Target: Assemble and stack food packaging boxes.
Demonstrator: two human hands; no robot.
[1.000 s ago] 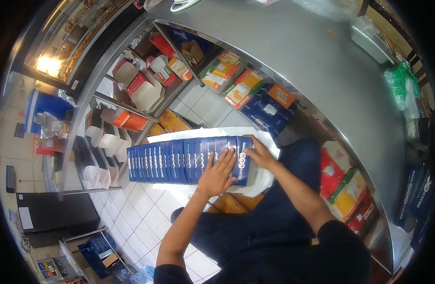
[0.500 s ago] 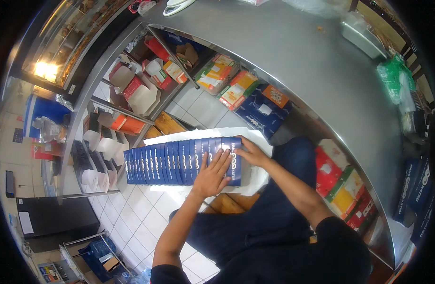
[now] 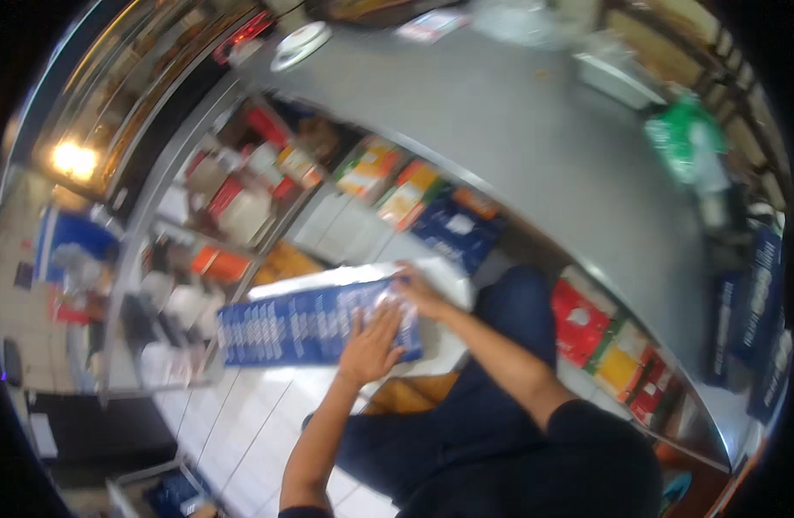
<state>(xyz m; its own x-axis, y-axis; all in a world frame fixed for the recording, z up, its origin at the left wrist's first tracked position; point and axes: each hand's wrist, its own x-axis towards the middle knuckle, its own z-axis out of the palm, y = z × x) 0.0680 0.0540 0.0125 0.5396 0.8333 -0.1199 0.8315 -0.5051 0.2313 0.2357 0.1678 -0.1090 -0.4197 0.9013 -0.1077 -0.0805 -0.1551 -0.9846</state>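
Note:
A long row of overlapping dark blue printed cardboard boxes (image 3: 285, 330), apparently folded flat, lies on a white sheet or wrapper (image 3: 453, 345) in front of me. Flat on top of the row near its right end rests my left hand (image 3: 371, 345), fingers spread. My right hand (image 3: 421, 292) touches the far right corner of the same boxes; its fingers look stretched out, though motion smears them and their tips are partly hidden. Under the white sheet shows a brown wooden surface (image 3: 410, 393).
A steel table (image 3: 500, 112) curves along the far and right side. Beneath it sit wrapped blue packs (image 3: 457, 229) and red packs (image 3: 578, 321). Shelves at left hold opened food boxes (image 3: 242, 211). More blue boxes (image 3: 755, 298) stand at the right, near a green plastic bag (image 3: 686, 142).
The whole view has shifted and blurred, with the boxes now slightly lower and further left. Both hands keep their places on the right end of the row.

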